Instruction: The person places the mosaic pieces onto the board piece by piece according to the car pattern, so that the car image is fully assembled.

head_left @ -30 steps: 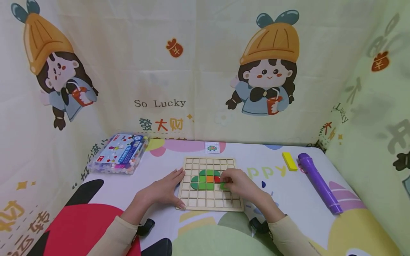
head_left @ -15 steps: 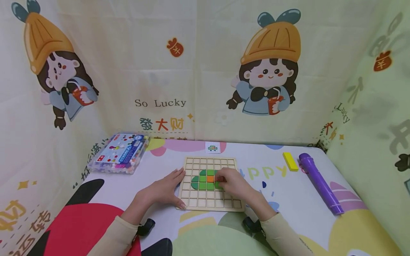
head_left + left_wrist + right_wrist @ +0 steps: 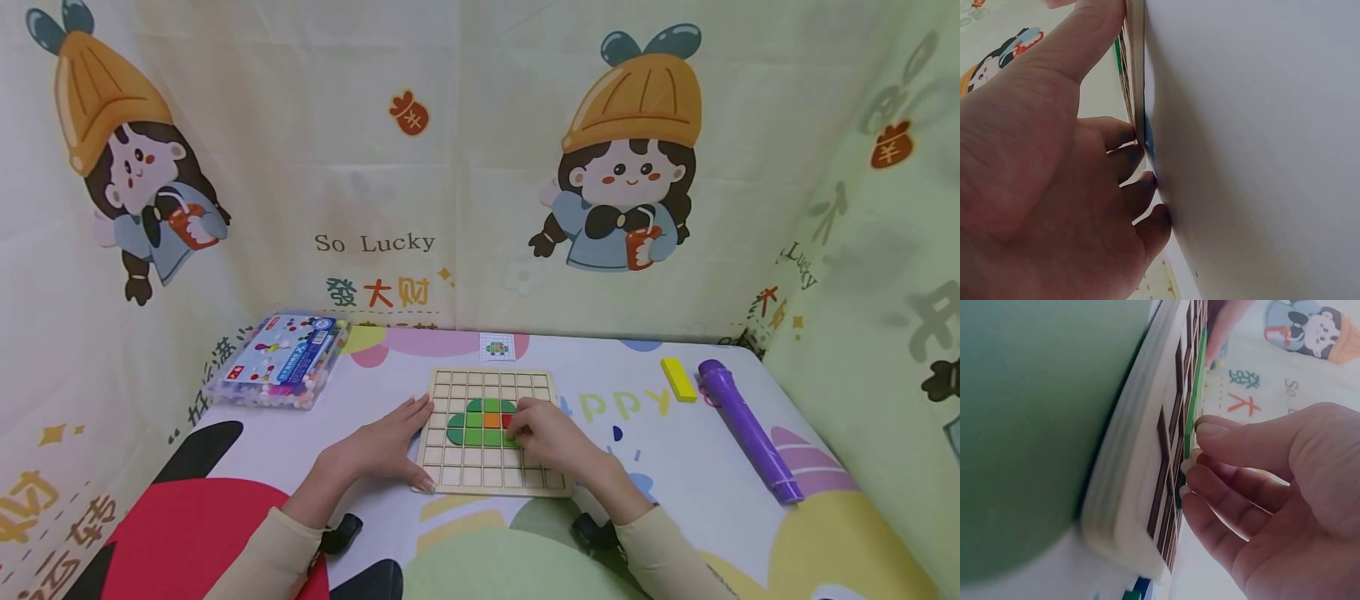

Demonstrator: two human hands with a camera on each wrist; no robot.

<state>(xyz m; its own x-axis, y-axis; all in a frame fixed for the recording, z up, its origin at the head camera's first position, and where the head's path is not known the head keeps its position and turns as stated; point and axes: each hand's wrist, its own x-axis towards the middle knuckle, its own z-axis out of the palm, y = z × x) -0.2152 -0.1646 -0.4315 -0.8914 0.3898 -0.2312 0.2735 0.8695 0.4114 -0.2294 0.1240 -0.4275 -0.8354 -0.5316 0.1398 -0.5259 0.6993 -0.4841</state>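
Note:
A wooden grid board (image 3: 459,475) lies on the table with green tiles (image 3: 473,435), two orange tiles (image 3: 491,419) and a red tile (image 3: 507,421) set in its middle cells. My left hand (image 3: 378,443) rests along the board's left side, thumb at the near corner and fingers spread on the edge. Over the right part of the pattern, the curled fingers of my right hand (image 3: 553,433) pinch at a green tile (image 3: 512,442), mostly hidden under them. In the right wrist view, thumb and fingertips of the right hand (image 3: 1260,481) meet the board's surface beside a green strip (image 3: 1194,400).
A small picture card (image 3: 497,347) with a similar pattern lies behind the board. At back left sits a clear plastic case (image 3: 277,358) of beads. To the right are a yellow block (image 3: 678,379) and a purple tube (image 3: 750,429). Patterned fabric hangs all round.
My right hand has shifted slightly left, from the tilted green tile over the red one, then back a little, leaving part of the red tile visible. The left hand has stayed still.

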